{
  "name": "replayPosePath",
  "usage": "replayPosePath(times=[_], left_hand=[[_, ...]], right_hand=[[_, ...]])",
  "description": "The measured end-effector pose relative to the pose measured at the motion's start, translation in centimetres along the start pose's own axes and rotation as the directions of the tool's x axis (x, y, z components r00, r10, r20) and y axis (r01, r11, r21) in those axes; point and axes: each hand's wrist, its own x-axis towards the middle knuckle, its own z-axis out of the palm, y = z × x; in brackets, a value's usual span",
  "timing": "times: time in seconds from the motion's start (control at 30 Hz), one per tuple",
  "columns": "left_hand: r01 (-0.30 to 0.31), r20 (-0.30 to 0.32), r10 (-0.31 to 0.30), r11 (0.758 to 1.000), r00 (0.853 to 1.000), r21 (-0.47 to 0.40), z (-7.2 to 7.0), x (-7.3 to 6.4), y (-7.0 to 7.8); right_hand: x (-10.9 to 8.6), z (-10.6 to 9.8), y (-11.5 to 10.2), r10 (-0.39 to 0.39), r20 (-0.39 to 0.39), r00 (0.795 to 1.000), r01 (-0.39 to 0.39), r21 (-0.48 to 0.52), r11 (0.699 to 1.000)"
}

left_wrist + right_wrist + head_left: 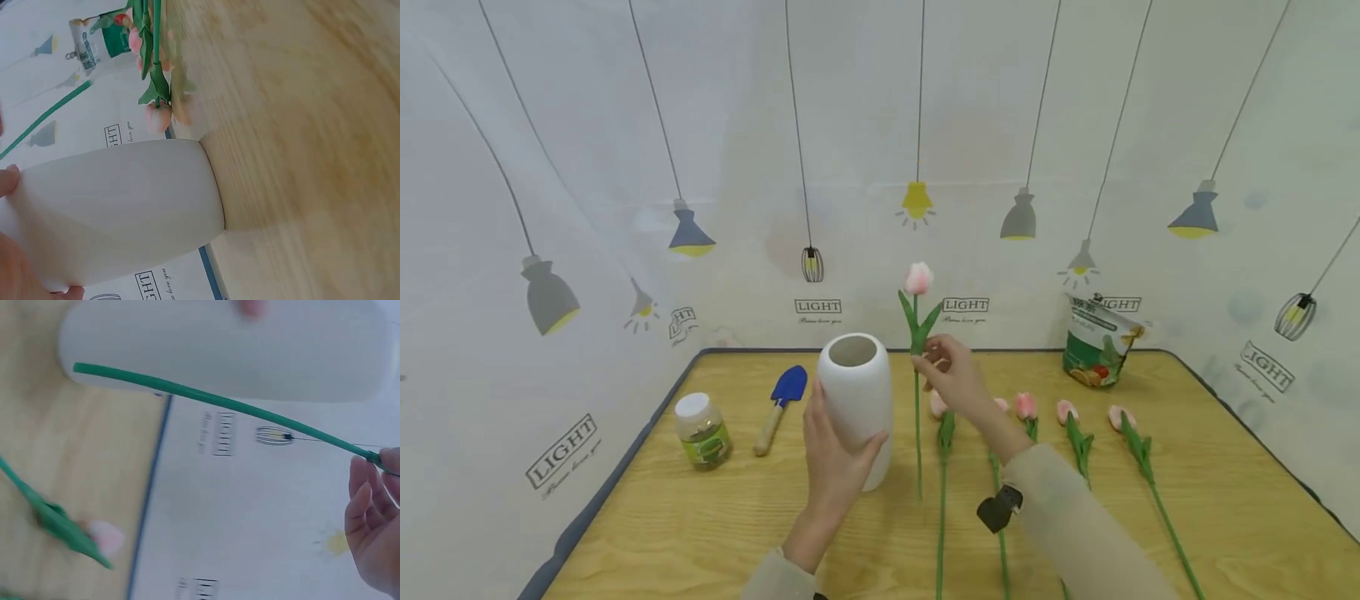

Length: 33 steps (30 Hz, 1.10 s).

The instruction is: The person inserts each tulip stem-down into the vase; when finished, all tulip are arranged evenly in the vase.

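Note:
My left hand (837, 454) grips the tall white vase (857, 392) round its side, with the thumb on the right and fingers on the left. The vase stands upright on the table, its round mouth facing up. My right hand (951, 375) pinches a pink tulip (918, 279) just below its leaves and holds it upright to the right of the vase. In the right wrist view its bare green stem (212, 399) runs from the fingers across the front of the vase.
Several more pink tulips (1122, 418) lie on the wooden table (700, 533) to the right. A jar with a white lid (703, 433) and a blue hand trowel (789, 385) are on the left. A green and white pouch (1093, 346) stands at the back right.

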Motion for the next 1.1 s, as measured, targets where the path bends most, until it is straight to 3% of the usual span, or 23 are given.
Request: replayPosePath(times=[0.1, 0.3, 0.4, 0.53, 0.67, 0.77, 0.87, 1.0, 1.1], left_hand=[[0.014, 0.005, -0.014, 1.0, 1.0, 0.005, 0.1, -0.2, -0.2], [0.081, -0.003, -0.081, 0.996, 0.997, 0.042, -0.5, -1.2, -0.7], [0.077, 0.002, -0.077, 0.996, 0.997, 0.039, -0.8, -1.5, -0.8], [0.03, -0.008, -0.03, 0.999, 1.0, 0.038, -0.6, -1.6, -1.1], [0.019, -0.019, -0.019, 0.999, 1.0, 0.03, -0.2, -1.4, -1.2], [0.03, -0.015, -0.03, 0.999, 0.999, 0.024, 0.0, -1.1, -1.0], [0.042, -0.01, -0.042, 0.999, 0.999, 0.022, 0.1, -0.8, -0.6], [0.044, 0.004, -0.044, 0.999, 0.999, 0.017, 0.0, -0.4, -0.2], [0.045, 0.018, -0.045, 0.999, 0.999, 0.015, 0.0, -0.2, -0.1]], right_hand=[[1.5, -1.5, -2.8, -0.152, -0.081, 0.985, 0.148, -0.058, 0.987], [4.3, -3.0, -9.5, -0.308, -0.132, 0.942, 0.296, -0.103, 0.949], [5.4, -3.7, -12.7, -0.348, -0.169, 0.922, 0.339, -0.082, 0.937], [6.4, -4.6, -15.8, -0.38, -0.24, 0.894, 0.393, 0.007, 0.92], [5.5, -4.9, -18.3, -0.368, -0.263, 0.892, 0.404, 0.099, 0.909], [5.1, -4.1, -17.9, -0.353, -0.211, 0.911, 0.38, 0.1, 0.92], [5.4, -2.8, -15.2, -0.328, -0.117, 0.937, 0.337, 0.06, 0.94], [4.7, -1.1, -11.3, -0.229, 0.024, 0.973, 0.229, 0.029, 0.973], [3.7, 0.0, -9.1, -0.168, 0.109, 0.98, 0.167, 0.017, 0.986]])
